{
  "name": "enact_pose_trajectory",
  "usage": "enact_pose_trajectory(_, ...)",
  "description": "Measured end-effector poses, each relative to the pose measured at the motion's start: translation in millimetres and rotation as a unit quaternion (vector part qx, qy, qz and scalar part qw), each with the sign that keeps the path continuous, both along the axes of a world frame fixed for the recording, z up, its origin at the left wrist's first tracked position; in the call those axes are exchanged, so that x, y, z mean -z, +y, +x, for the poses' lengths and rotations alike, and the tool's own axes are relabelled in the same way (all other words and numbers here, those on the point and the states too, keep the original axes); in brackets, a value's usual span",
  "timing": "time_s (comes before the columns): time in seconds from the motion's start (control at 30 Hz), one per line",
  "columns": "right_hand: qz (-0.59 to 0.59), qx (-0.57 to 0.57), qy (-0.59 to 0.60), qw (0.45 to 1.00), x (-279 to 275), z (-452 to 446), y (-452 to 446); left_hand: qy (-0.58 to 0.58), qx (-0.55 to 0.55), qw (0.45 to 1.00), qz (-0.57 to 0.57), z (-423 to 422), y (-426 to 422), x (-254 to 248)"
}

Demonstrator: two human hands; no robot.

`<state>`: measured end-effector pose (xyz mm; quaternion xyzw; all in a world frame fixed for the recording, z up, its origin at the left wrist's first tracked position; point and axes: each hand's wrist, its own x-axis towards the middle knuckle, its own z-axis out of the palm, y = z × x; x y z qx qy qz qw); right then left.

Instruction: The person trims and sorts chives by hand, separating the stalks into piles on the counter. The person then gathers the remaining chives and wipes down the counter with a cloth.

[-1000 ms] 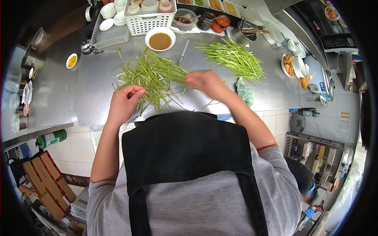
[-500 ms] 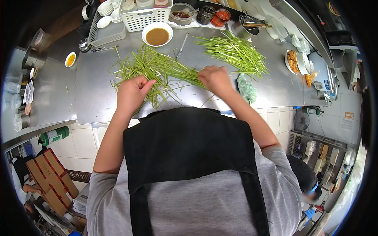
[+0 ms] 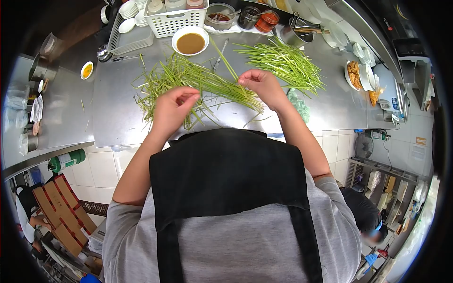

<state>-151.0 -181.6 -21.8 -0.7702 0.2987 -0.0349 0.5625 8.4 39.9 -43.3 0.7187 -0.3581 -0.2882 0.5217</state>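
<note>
My right hand (image 3: 265,88) pinches a few long green stalks (image 3: 225,61), which look like garlic chives, at their lower ends. They slant up and left, their tips near the bowl of brown sauce (image 3: 190,43). My left hand (image 3: 173,112) is over the front of the loose, tangled pile of stalks (image 3: 165,78). Its fingers are curled, the thumb slightly apart from the fingertips, with nothing visible between them. Below my right hand lie the pile's right-hand ends. Further right, a neater bundle of stalks (image 3: 285,63) lies on the steel counter (image 3: 118,104).
A crumpled green cloth or bag (image 3: 298,106) lies right of my right forearm. Behind the sauce bowl stand a white basket (image 3: 175,22) and several containers. A thin pen-like tool (image 3: 221,54) lies between the piles. A small dish with yellow food (image 3: 87,70) sits at left.
My right hand has lifted a few stalks up from the pile, now pointing away from me. My left hand has shifted right, its fingers loosened.
</note>
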Motion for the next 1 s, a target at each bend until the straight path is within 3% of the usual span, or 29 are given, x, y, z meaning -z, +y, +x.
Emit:
enact_pose_trajectory(0.03, 0.081, 0.012, -0.028, 0.996, -6, 2, 3, 0.070, 0.006, 0.997, -0.007, -5, -7, -1)
enact_pose_trajectory(0.07, 0.163, 0.024, -0.056, 0.985, -11, 4, 6, 0.070, 0.006, 0.997, -0.008, -9, -13, -5)
enact_pose_trajectory(0.13, 0.168, 0.006, -0.060, 0.984, -22, 11, 15, 0.203, 0.039, 0.977, -0.047, -14, -26, -14)
enact_pose_trajectory(0.17, 0.175, -0.012, -0.064, 0.982, -26, 15, 19, 0.203, 0.040, 0.977, -0.047, -17, -33, -20)
enact_pose_trajectory(0.23, 0.178, -0.024, -0.070, 0.981, -31, 23, 26, 0.290, -0.009, 0.954, -0.071, -20, -45, -28)
enact_pose_trajectory(0.37, 0.185, -0.038, -0.089, 0.978, -32, 31, 33, 0.316, 0.005, 0.944, -0.097, -12, -52, -22)
enact_pose_trajectory(0.43, 0.167, -0.042, -0.076, 0.982, -34, 30, 36, 0.360, -0.046, 0.921, -0.143, -8, -52, -22)
enact_pose_trajectory(0.6, 0.142, -0.045, -0.066, 0.987, -28, 32, 42, 0.369, -0.082, 0.912, -0.161, -5, -44, -30)
enact_pose_trajectory(0.87, 0.291, 0.130, -0.139, 0.938, -27, 43, 50, 0.343, -0.112, 0.918, -0.166, -1, -31, -38)
enact_pose_trajectory(1.0, 0.290, 0.159, -0.167, 0.929, -29, 42, 42, 0.322, -0.141, 0.917, -0.190, 6, -22, -37)
